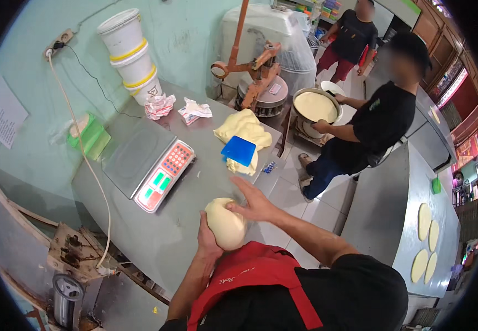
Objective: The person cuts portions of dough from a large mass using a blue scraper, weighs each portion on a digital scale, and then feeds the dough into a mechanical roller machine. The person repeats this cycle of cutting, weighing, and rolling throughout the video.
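A smooth, pale yellow ball of dough (pixel 225 225) is in front of my red apron, near the table's edge. My left hand (pixel 209 241) cups its left and lower side, fingers partly hidden behind it. My right hand (pixel 256 203) lies against its upper right side, with fingers stretched out and spread and the thumb side touching the dough. Beyond my hands, a larger, rough mass of dough (pixel 244 128) rests on the metal table (pixel 186 187). A blue flat scraper (pixel 238 150) lies on top of it.
A digital scale (pixel 164 174) stands left of my hands. Behind it are stacked white buckets (pixel 126 55), crumpled packets (pixel 159 107) and a green bag (pixel 89 138). To the right, a co-worker (pixel 385 110) holds a round pan of dough (pixel 315 106). Flat dough pieces (pixel 424 220) lie on another table.
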Demonstrator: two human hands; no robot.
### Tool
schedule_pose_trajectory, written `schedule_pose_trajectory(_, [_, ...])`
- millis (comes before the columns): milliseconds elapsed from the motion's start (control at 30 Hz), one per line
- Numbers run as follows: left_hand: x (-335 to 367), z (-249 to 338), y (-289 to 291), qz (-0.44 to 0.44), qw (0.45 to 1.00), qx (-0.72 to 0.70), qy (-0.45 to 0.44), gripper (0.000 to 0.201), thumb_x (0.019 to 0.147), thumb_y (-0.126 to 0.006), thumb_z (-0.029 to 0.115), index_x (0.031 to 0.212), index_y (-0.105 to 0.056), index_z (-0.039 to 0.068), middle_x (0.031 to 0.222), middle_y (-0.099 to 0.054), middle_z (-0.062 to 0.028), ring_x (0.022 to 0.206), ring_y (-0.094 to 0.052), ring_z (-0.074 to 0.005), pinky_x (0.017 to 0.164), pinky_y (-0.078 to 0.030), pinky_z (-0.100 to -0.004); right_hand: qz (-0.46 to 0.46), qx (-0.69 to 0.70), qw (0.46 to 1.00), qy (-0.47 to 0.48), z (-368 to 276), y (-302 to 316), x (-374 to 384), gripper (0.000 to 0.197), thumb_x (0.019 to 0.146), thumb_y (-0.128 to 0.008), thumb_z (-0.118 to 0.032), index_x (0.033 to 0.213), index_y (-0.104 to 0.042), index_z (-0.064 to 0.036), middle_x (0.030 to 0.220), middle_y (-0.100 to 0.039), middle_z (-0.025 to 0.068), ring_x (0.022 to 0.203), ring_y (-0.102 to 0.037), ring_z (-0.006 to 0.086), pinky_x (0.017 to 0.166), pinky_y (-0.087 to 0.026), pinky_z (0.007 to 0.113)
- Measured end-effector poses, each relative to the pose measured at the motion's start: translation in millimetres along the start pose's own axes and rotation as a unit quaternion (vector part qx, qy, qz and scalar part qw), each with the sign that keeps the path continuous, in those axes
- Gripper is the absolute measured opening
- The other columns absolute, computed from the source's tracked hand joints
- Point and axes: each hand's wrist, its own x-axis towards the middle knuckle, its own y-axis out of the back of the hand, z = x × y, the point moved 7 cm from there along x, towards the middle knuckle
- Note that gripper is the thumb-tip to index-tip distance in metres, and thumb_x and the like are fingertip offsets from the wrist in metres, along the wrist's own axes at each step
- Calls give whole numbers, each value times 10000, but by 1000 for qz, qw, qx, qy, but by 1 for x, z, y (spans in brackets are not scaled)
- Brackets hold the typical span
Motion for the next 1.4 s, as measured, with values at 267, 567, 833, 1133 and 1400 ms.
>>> schedule_pose_trajectory(267, [-29,-46,-44,-215,920,303,126,667,1028,-656,458,1533,-498,51,1428,-638,-146,1267,-657,-289,1087,-525,-456,145,550,764,-304,13,-24,-157,394,1101,-611,-377,1246,-690,-19,1081,-755,89,963,-730,181,847,-597,344])
schedule_pose_trajectory(567, [-120,-201,-81,-125,990,-8,57,708,1095,-404,663,1553,-502,132,1477,-623,-72,1302,-639,-252,1078,-541,-442,160,525,815,-184,-20,1,-305,663,1011,-745,-486,1398,-554,17,1098,-729,100,966,-708,223,867,-589,392])
schedule_pose_trajectory(833, [-199,-215,-92,-40,981,187,5,668,1076,-559,584,1412,-611,10,1243,-726,-118,1077,-737,-227,939,-605,-389,255,34,964,-74,-53,49,-370,573,966,-783,-432,1291,-665,26,1019,-747,230,943,-739,277,892,-580,420])
schedule_pose_trajectory(1133, [-328,-182,-4,-7,991,82,-103,681,1086,-533,544,1618,-406,139,1553,-543,-90,1374,-570,-264,1146,-486,-484,209,430,865,-151,-135,-72,-390,665,964,-801,-384,1403,-551,47,1195,-689,144,1060,-691,250,921,-581,423])
schedule_pose_trajectory(1400, [-517,-110,152,150,945,104,-272,498,1034,-686,405,1361,-589,43,1256,-679,-84,1116,-675,-173,983,-561,-355,72,101,991,46,-301,-239,-392,825,939,-827,-373,1560,-439,6,1250,-668,249,1123,-698,387,960,-579,463])
